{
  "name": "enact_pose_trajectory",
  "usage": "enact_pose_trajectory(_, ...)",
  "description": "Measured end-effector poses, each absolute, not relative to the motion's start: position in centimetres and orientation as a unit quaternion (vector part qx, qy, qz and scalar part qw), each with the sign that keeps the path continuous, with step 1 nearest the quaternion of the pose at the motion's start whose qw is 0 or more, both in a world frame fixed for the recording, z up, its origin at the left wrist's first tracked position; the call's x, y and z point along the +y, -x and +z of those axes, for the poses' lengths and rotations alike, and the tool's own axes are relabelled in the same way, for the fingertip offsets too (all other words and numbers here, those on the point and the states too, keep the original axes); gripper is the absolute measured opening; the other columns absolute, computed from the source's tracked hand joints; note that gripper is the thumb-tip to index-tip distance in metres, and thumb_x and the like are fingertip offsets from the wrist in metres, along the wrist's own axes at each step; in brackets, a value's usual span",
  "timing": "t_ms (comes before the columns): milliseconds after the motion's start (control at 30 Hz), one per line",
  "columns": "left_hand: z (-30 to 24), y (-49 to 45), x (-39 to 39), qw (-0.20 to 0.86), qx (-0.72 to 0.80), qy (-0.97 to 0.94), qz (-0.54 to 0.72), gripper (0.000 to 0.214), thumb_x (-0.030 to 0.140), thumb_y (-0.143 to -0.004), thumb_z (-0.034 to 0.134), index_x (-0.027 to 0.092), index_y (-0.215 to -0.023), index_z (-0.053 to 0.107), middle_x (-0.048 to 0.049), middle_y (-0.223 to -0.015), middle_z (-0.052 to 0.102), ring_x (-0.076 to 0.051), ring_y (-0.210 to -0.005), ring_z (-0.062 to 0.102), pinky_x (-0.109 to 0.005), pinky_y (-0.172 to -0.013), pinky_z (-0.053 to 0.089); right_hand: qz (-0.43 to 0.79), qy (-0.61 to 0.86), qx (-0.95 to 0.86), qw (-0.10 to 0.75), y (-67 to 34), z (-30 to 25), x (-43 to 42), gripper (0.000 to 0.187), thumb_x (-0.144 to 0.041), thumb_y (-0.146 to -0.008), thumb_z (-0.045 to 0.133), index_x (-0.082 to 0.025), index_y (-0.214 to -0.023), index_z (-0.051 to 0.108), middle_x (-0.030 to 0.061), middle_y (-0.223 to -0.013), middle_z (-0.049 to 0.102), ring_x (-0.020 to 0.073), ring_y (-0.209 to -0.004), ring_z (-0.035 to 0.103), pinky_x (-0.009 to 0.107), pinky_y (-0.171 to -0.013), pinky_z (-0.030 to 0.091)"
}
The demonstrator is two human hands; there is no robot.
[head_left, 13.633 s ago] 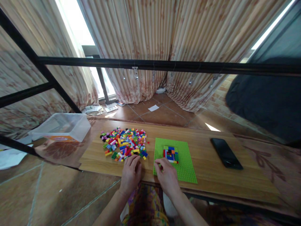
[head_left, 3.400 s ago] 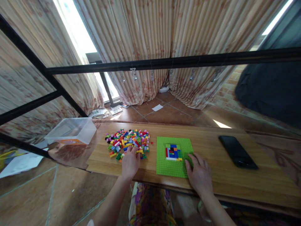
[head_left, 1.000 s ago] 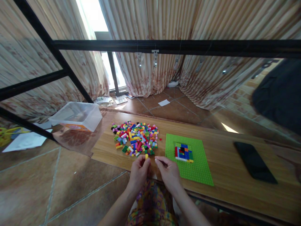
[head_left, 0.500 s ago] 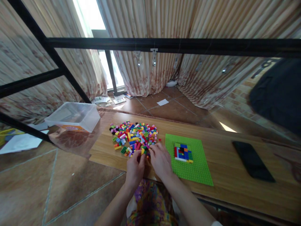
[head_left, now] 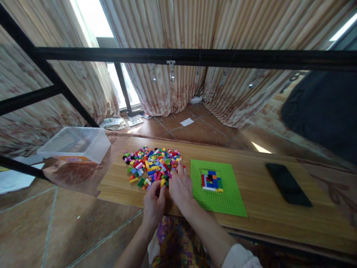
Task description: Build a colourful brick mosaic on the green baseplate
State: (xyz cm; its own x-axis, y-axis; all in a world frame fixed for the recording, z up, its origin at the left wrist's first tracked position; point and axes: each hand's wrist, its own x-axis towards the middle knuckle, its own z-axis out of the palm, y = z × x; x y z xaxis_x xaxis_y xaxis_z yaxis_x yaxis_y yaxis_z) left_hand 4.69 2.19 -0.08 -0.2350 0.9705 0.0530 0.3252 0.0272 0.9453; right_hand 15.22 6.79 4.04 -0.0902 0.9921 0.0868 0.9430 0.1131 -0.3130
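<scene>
From where I stand, the left hand [head_left: 154,204] is pinching a yellow brick [head_left: 163,182] at the near edge of a heap of bricks [head_left: 152,165] on the table [head_left: 259,216]. The right hand [head_left: 181,186] reaches to the heap's right side; I can't tell whether its fingers grip anything. Just beside lies a green baseplate [head_left: 223,203] bearing a small multicoloured build [head_left: 213,182], with a black phone [head_left: 288,185] farther right.
</scene>
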Motion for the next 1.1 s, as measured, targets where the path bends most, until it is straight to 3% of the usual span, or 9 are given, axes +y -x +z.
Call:
enact_pose_trajectory(333,-0.2,-4.6,2.3,0.289,0.643,-0.558,0.438,0.023,0.035,-0.085,0.054,0.018,-0.098,0.064,-0.0038,-0.087,0.068,-0.018,-0.081,0.063,-0.028,-0.073,0.049,0.118,0.64,-0.722,0.234,-16.6,3.3,6.6,0.018,-0.015,-0.087,0.049,-0.017,-0.09,0.066,0.0122,-0.105,0.06,0.024,-0.102,0.052,0.036,-0.087,0.044)
enact_pose_trajectory(467,-0.1,-4.7,2.5,0.224,0.624,-0.626,0.409,0.019,0.026,-0.085,0.052,0.018,-0.097,0.065,-0.0075,-0.095,0.068,-0.021,-0.089,0.063,-0.033,-0.081,0.05,0.19,0.639,-0.672,0.324,-18.7,3.5,5.3,0.013,-0.022,-0.086,0.052,-0.018,-0.089,0.065,0.0063,-0.09,0.066,0.0199,-0.087,0.06,0.032,-0.079,0.046)
enact_pose_trajectory(600,-0.2,-4.9,3.0,0.19,0.612,-0.665,0.383,0.017,0.02,-0.085,0.049,0.019,-0.094,0.064,-0.0093,-0.096,0.065,-0.021,-0.088,0.064,-0.035,-0.079,0.052,0.296,0.618,-0.607,0.402,-20.8,3.4,3.7,0.016,-0.029,-0.084,0.055,-0.019,-0.078,0.066,0.0024,-0.075,0.069,0.016,-0.068,0.063,0.028,-0.068,0.047)
enact_pose_trajectory(833,1.0,-5.3,2.6,0.174,0.608,-0.66,0.406,0.02,0.022,-0.084,0.051,0.018,-0.1,0.063,-0.0106,-0.103,0.062,-0.021,-0.091,0.063,-0.035,-0.08,0.052,0.339,0.617,-0.544,0.458,-22.8,2.7,2.1,0.018,-0.035,-0.08,0.059,-0.02,-0.074,0.066,0.0019,-0.071,0.068,0.0165,-0.066,0.062,0.027,-0.064,0.048)
enact_pose_trajectory(900,1.9,-6.1,2.0,0.196,0.6,-0.653,0.418,0.023,0.027,-0.086,0.052,0.018,-0.103,0.063,-0.0106,-0.103,0.063,-0.021,-0.09,0.062,-0.034,-0.08,0.051,0.334,0.604,-0.547,0.473,-23.2,2.8,1.6,0.017,-0.035,-0.08,0.059,-0.021,-0.076,0.066,0.0021,-0.075,0.068,0.0165,-0.07,0.062,0.028,-0.067,0.049)
enact_pose_trajectory(1100,2.8,-10.1,0.4,0.441,0.502,-0.636,0.386,0.021,0.031,-0.087,0.054,0.019,-0.098,0.067,-0.0054,-0.086,0.07,-0.017,-0.078,0.064,-0.027,-0.072,0.051,0.328,0.558,-0.601,0.47,-25.1,3.1,-1.3,0.015,-0.027,-0.084,0.054,-0.022,-0.082,0.067,0.0035,-0.085,0.068,0.0167,-0.08,0.063,0.028,-0.072,0.049)
